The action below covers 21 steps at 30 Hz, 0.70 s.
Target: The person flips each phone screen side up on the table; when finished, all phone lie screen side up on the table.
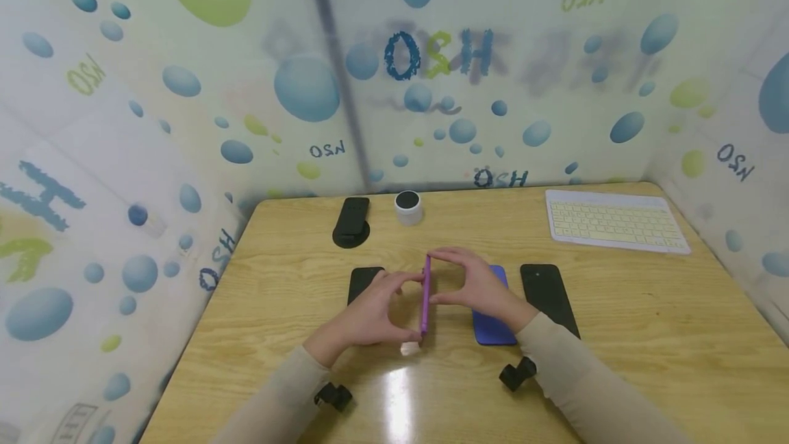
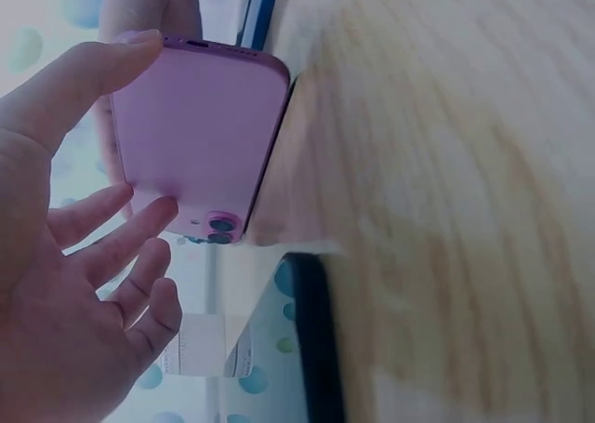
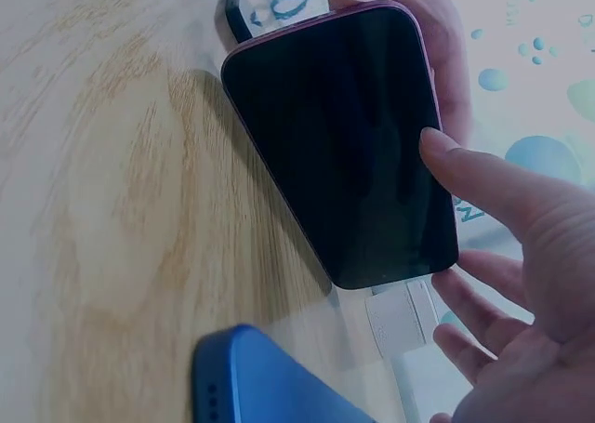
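Note:
A pink smartphone stands on its long side at the middle of the table, between the two hands. Whether its lower edge touches the wood I cannot tell. The left hand holds it with the thumb at the near end and fingertips against the pink back. From the other side, the right hand has its thumb at the dark screen and a finger at the far end. A black phone lies partly hidden behind the left hand. Under the right hand lies a blue phone.
Another black phone lies right of the blue one. Toward the back are a black phone on a round black stand, a small white cylinder with a dark top and a white keyboard. Printed fabric walls border the table.

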Tool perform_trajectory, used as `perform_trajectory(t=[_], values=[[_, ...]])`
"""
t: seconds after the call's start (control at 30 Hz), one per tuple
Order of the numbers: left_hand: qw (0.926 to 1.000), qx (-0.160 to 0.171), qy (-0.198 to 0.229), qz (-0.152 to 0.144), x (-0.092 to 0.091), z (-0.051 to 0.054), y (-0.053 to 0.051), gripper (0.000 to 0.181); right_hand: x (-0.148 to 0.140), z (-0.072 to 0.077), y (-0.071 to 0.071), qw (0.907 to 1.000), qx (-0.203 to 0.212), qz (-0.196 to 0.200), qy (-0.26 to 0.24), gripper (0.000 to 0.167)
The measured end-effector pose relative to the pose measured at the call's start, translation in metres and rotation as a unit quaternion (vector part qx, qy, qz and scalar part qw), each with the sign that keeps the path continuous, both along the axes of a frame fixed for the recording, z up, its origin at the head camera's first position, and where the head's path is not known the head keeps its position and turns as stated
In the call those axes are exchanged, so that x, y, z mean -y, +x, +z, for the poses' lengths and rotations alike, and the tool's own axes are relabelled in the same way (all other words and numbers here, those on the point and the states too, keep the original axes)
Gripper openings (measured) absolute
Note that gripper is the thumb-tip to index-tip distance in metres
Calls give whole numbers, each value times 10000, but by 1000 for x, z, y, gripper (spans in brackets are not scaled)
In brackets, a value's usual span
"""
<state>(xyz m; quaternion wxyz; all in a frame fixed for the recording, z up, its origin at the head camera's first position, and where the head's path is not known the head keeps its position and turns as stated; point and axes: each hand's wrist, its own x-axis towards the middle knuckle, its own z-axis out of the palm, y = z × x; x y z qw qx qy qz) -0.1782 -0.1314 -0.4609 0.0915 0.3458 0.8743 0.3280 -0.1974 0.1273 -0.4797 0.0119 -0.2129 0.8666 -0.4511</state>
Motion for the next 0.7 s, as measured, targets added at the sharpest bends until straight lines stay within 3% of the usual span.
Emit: perform_trajectory(t=[0.2,0.43,0.7], values=[[10000,-63,-10,-34,6,4,-2,97,7,1,0,10000,-14,33,-29,83],[9999,-68,-49,-91,14,6,-6,93,13,3,1,9996,259,13,-96,86],[9998,-140,-90,-99,20,8,-6,93,14,-5,-3,9994,315,109,7,81]])
